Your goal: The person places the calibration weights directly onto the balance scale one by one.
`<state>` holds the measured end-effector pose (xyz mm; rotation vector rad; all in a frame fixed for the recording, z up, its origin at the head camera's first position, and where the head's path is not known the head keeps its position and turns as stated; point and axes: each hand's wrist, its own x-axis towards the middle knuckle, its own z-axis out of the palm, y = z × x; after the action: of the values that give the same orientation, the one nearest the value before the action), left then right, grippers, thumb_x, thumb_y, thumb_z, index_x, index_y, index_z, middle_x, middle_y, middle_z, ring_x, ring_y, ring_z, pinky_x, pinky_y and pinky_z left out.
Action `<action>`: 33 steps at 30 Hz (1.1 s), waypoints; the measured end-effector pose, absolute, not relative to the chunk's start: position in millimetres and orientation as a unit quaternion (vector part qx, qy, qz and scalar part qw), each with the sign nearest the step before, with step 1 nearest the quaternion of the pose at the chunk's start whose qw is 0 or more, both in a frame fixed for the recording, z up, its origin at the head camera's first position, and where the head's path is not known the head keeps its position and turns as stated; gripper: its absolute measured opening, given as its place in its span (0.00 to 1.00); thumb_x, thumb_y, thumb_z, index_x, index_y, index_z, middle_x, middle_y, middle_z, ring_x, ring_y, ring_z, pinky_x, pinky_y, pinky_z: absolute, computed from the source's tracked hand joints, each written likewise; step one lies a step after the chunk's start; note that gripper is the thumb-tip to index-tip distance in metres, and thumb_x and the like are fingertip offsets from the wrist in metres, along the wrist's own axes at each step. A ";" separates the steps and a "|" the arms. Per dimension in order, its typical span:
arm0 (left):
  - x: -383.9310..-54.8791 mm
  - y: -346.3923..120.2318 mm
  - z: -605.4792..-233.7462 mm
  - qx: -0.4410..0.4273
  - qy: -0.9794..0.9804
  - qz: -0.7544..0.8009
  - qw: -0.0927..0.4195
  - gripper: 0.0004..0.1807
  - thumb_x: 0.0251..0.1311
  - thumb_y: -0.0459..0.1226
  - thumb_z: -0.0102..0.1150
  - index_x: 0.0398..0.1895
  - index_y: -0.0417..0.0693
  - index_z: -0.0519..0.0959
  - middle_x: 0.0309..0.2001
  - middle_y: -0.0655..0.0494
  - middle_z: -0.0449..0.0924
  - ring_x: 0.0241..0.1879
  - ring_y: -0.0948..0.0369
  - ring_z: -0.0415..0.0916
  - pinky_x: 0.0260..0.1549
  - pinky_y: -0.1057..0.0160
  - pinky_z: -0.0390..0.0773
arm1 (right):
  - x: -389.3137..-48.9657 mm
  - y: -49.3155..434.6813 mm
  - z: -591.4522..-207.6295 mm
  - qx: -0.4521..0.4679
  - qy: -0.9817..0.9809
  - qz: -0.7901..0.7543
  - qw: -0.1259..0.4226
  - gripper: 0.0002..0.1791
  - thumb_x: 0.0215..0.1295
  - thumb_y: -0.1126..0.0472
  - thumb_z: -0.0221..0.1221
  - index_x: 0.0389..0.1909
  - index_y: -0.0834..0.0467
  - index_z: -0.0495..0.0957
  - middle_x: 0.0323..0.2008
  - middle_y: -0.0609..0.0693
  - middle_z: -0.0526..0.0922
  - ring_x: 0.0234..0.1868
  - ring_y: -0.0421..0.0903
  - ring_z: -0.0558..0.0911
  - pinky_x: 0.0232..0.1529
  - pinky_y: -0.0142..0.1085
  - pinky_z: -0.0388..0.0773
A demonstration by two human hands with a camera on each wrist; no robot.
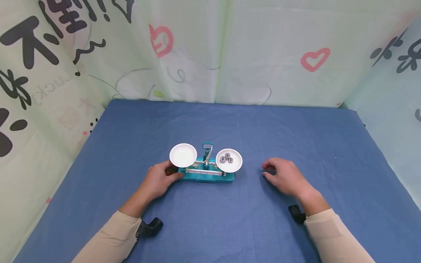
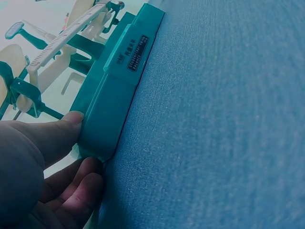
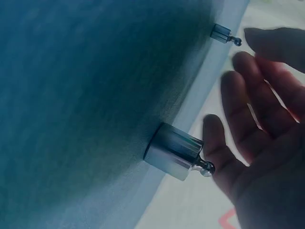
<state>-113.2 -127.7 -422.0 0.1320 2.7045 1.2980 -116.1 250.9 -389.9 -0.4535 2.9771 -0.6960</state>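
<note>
A teal balance scale (image 1: 207,177) with two white pans stands on the blue cloth. Its left pan (image 1: 183,155) is bare, while the right pan (image 1: 226,168) carries three small metal weights (image 1: 227,158). My left hand (image 1: 159,179) grips the left end of the base (image 2: 107,109), with the thumb on it and the fingers bent at its end. Right of the scale, my right hand (image 1: 285,177) hovers with loosely bent fingers and nothing in them. In the right wrist view, a large metal weight (image 3: 172,151) and a smaller weight (image 3: 221,33) stand near its fingers; the head view does not show them.
The blue cloth (image 1: 210,226) covers the table. Pale printed curtains (image 1: 263,44) hang behind it and along both sides. A black wrist camera (image 1: 149,227) sits under the left sleeve, and another black camera (image 1: 296,214) under the right.
</note>
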 end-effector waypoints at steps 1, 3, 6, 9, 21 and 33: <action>-113.2 -127.5 -422.0 0.044 0.898 0.431 0.069 0.19 0.61 0.37 0.70 0.53 0.39 0.81 0.46 0.46 0.85 0.45 0.51 0.83 0.46 0.49 0.80 | -116.2 251.0 -390.9 -0.146 0.964 -0.222 0.030 0.07 0.63 0.68 0.66 0.41 0.63 0.82 0.38 0.55 0.83 0.40 0.55 0.81 0.44 0.52 0.77; -113.0 -127.4 -422.0 0.044 0.899 0.431 0.067 0.19 0.61 0.37 0.70 0.53 0.38 0.81 0.46 0.46 0.85 0.45 0.51 0.83 0.46 0.49 0.80 | -116.3 251.1 -391.9 -0.145 0.964 -0.220 0.036 0.07 0.62 0.68 0.66 0.41 0.63 0.82 0.38 0.54 0.83 0.40 0.54 0.81 0.43 0.52 0.77; -113.0 -127.2 -422.0 0.044 0.899 0.431 0.067 0.19 0.60 0.36 0.70 0.53 0.38 0.81 0.46 0.46 0.85 0.46 0.51 0.83 0.45 0.50 0.80 | -116.5 251.0 -392.7 -0.144 0.965 -0.216 0.043 0.07 0.61 0.69 0.66 0.40 0.62 0.82 0.37 0.53 0.83 0.39 0.53 0.81 0.42 0.50 0.77; -113.2 -127.1 -421.8 0.041 0.898 0.432 0.069 0.19 0.60 0.36 0.70 0.53 0.38 0.81 0.47 0.46 0.85 0.46 0.51 0.83 0.46 0.50 0.80 | -117.0 251.0 -393.7 -0.145 0.966 -0.210 0.048 0.06 0.61 0.69 0.66 0.39 0.61 0.83 0.36 0.52 0.84 0.38 0.52 0.81 0.42 0.50 0.78; -114.6 -127.2 -422.1 0.042 0.902 0.424 0.067 0.20 0.60 0.37 0.70 0.54 0.38 0.81 0.47 0.45 0.85 0.46 0.51 0.83 0.46 0.49 0.80 | -121.1 251.0 -396.2 -0.159 0.966 -0.201 0.040 0.04 0.60 0.70 0.65 0.35 0.59 0.83 0.32 0.49 0.83 0.35 0.49 0.81 0.40 0.48 0.78; -114.8 -127.3 -422.3 0.043 0.901 0.425 0.069 0.19 0.60 0.37 0.70 0.53 0.38 0.81 0.46 0.46 0.85 0.45 0.52 0.83 0.45 0.50 0.80 | -118.7 247.9 -391.6 -0.149 0.963 -0.220 0.036 0.03 0.63 0.70 0.63 0.35 0.59 0.82 0.35 0.51 0.83 0.38 0.51 0.82 0.42 0.50 0.78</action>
<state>-114.8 -127.3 -422.3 0.1299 2.7136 1.2803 -118.7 247.9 -391.6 -0.4568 2.9594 -0.6766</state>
